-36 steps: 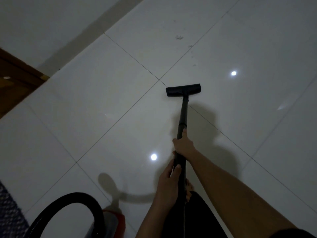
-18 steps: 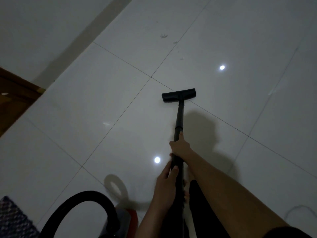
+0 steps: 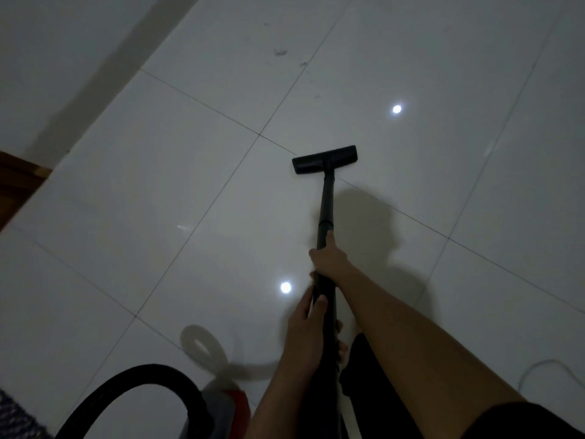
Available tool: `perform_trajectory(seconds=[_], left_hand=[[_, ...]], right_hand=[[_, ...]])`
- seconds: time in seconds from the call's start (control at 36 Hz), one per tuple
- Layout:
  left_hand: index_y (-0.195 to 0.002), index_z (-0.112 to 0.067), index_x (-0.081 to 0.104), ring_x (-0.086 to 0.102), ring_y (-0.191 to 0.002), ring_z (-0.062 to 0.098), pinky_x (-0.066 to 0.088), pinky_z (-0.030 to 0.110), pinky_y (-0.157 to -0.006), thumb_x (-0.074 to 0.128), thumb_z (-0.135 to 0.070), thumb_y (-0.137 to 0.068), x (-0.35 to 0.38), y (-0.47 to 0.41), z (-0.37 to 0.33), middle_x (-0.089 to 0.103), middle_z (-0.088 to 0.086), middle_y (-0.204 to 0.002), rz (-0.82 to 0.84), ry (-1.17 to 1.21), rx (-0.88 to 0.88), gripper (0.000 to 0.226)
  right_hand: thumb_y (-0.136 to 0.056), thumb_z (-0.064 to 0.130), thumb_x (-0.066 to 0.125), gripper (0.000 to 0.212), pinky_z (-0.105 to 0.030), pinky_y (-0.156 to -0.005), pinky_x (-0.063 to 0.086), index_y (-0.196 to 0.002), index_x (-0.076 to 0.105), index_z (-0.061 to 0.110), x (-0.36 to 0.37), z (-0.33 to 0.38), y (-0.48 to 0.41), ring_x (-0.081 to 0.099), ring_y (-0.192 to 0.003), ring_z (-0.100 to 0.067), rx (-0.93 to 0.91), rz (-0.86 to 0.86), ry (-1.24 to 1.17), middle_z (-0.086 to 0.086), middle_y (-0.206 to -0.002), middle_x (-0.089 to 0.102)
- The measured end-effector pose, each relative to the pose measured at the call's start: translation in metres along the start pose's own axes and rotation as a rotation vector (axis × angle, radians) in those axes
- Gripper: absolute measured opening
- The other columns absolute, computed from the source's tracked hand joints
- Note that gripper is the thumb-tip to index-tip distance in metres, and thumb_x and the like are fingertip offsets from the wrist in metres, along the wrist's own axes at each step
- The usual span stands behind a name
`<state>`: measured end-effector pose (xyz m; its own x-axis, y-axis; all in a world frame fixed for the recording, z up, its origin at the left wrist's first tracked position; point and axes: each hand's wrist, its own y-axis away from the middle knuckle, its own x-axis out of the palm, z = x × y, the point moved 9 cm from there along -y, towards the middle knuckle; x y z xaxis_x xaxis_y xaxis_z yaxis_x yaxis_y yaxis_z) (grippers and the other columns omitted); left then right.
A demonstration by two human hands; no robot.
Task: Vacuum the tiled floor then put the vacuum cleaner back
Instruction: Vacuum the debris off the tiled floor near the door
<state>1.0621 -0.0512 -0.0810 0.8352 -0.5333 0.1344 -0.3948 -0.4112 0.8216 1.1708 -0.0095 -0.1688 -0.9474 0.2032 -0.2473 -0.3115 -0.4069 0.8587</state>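
A black vacuum wand [image 3: 326, 204] runs from my hands down to a flat black floor nozzle [image 3: 324, 160] resting on the glossy white tiled floor [image 3: 190, 185], right of a grout crossing. My right hand [image 3: 329, 259] grips the wand higher up, thumb along the tube. My left hand [image 3: 305, 324] holds it lower, close to my body. The black hose [image 3: 126, 380] arcs at bottom left to the grey and red vacuum body [image 3: 228, 403]. Small dark debris [image 3: 280, 52] lies on a far tile.
A white wall with a grey skirting strip [image 3: 104, 68] runs along the upper left. A brown wooden door frame [image 3: 19, 182] is at the left edge. A patterned mat [image 3: 12, 419] shows at bottom left, a thin white cord [image 3: 547, 365] at lower right.
The nozzle has been drawn back toward me, across the grout crossing, away from the debris. The view has swung a little left, bringing the vacuum body and a cord into sight.
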Motion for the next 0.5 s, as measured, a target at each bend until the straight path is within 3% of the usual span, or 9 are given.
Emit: perform_trajectory(seconds=[0.06,0.08,0.17,0.28,0.42,0.5], left_hand=[[-0.136,-0.03,0.043,0.049,-0.045,0.022,0.043,0.024,-0.04,0.036,-0.025,-0.101,0.003,-0.01,-0.005,0.054,0.019,-0.077,-0.017,0.007,-0.004,0.037],[-0.136,-0.03,0.044,0.05,-0.046,0.022,0.043,0.025,-0.041,0.036,-0.026,-0.101,0.006,-0.015,-0.007,0.054,0.018,-0.077,-0.021,0.004,-0.003,0.036],[-0.136,-0.027,0.044,0.051,-0.051,0.02,0.043,0.025,-0.043,0.035,-0.027,-0.101,0.014,-0.032,-0.019,0.056,0.015,-0.077,-0.046,-0.016,0.006,0.036],[-0.136,-0.028,0.044,0.054,-0.056,0.022,0.044,0.03,-0.052,0.034,-0.028,-0.101,0.027,-0.057,-0.041,0.059,0.012,-0.078,-0.081,-0.048,0.03,0.036],[-0.135,-0.032,0.043,0.053,-0.05,0.02,0.044,0.026,-0.046,0.033,-0.031,-0.101,0.046,-0.087,-0.068,0.058,0.012,-0.076,-0.1,-0.004,0.02,0.036],[-0.135,-0.03,0.044,0.052,-0.042,0.018,0.043,0.023,-0.041,0.032,-0.028,-0.101,0.058,-0.103,-0.085,0.055,0.014,-0.076,-0.082,0.044,0.026,0.035]], right_hand=[[-0.1,0.013,0.037,0.061,-0.035,-0.083,0.054,-0.153,0.008,0.009,-0.007,0.006,-0.012,0.06,-0.089,-0.028,0.003,-0.011,0.108,-0.019,-0.153,0.026],[-0.1,0.012,0.038,0.062,-0.038,-0.084,0.055,-0.153,0.006,0.011,-0.01,0.009,-0.018,0.062,-0.084,-0.028,0.013,-0.009,0.109,-0.021,-0.15,0.03],[-0.098,0.015,0.041,0.072,-0.03,-0.059,0.054,-0.154,-0.004,0.027,-0.024,0.019,-0.032,0.057,-0.061,-0.019,0.061,-0.021,-0.019,-0.024,-0.135,0.044],[-0.098,0.017,0.041,0.074,-0.028,-0.054,0.052,-0.152,-0.005,0.035,-0.044,0.036,-0.055,0.055,-0.057,-0.017,0.073,-0.012,-0.084,-0.023,-0.133,0.045],[-0.099,0.018,0.041,0.073,-0.021,-0.041,0.042,-0.152,-0.007,0.035,-0.073,0.064,-0.081,0.055,-0.056,-0.016,0.058,0.022,-0.041,-0.022,-0.132,0.048],[-0.099,0.017,0.04,0.073,-0.022,-0.044,0.044,-0.152,-0.006,0.035,-0.089,0.079,-0.096,0.056,-0.056,-0.016,0.05,0.035,-0.015,-0.022,-0.133,0.047]])
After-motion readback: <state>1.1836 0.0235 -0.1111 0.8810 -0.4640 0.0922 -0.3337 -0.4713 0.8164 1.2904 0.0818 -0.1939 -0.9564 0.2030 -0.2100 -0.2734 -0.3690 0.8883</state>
